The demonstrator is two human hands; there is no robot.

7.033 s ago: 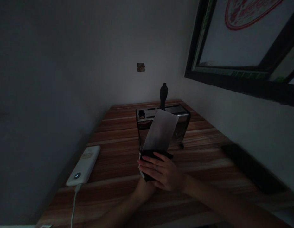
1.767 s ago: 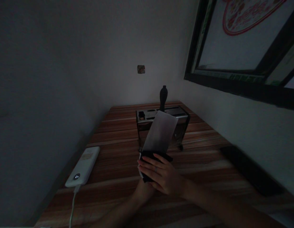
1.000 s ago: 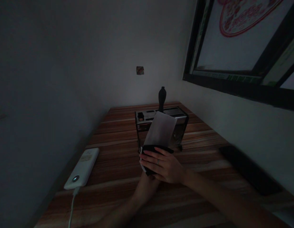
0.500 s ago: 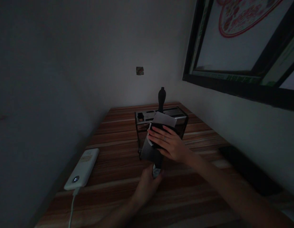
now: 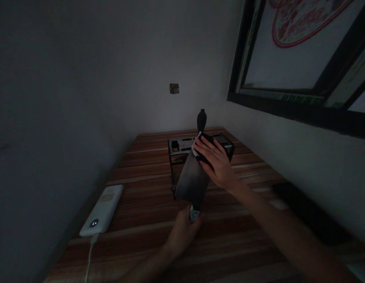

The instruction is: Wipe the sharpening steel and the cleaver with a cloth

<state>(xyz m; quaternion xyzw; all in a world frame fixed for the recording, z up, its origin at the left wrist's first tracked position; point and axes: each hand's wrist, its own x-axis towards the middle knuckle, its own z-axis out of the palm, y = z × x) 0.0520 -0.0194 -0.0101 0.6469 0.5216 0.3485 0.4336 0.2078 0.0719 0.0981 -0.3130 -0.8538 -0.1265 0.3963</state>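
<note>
Striped table [image 5: 135, 177]. Cleaver [image 5: 192, 184] is held before stand [image 5: 182, 144], handle [image 5: 194, 214] gripped by left hand [image 5: 183, 228], fingers curled; black cloth [image 5: 208, 138] is pressed to blade's [image 5: 196, 173] far end by right hand [image 5: 219, 165], fingers slightly spread.

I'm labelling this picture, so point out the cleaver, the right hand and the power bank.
Cleaver [image 5: 192, 181], head view: on the bare face of the blade.
Right hand [image 5: 219, 163], head view: on its back.
Power bank [image 5: 102, 210], head view: middle of its white top.
</note>
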